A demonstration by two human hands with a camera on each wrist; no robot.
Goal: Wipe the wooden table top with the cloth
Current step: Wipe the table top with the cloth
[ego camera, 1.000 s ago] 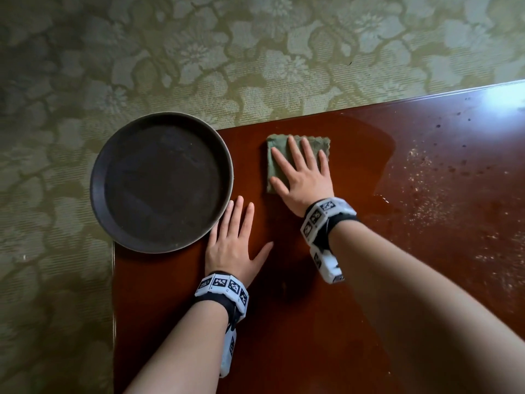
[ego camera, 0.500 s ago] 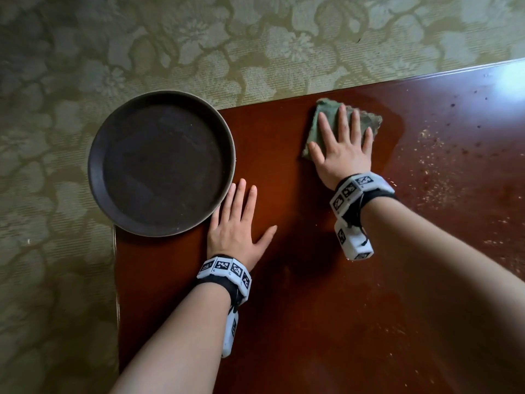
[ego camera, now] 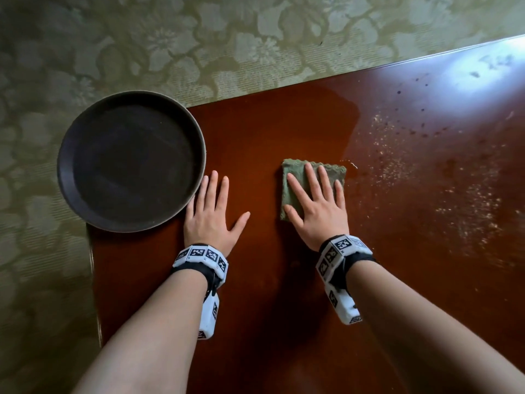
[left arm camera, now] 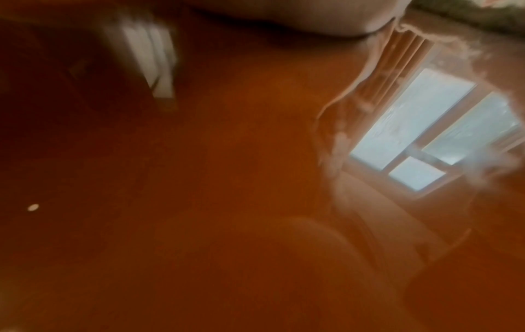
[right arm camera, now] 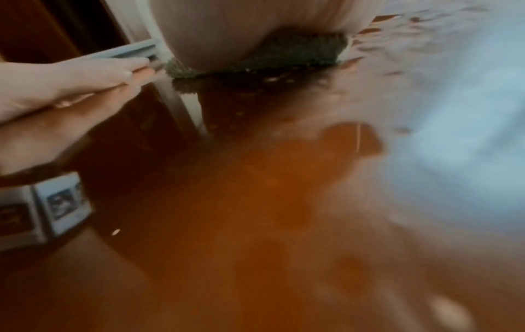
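while right hand lies flat on green cloth, left hand spread on table

White marker-printed bands on black straps circle both wrists

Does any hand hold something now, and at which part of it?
Nothing is gripped. The right hand lies flat on the green cloth, fingers straight, pressing its middle onto the table. The left hand rests flat on the bare table.

Blurry frame. Left hand at top edge, down on glossy red-brown surface; window reflection right, carpet top-right corner.
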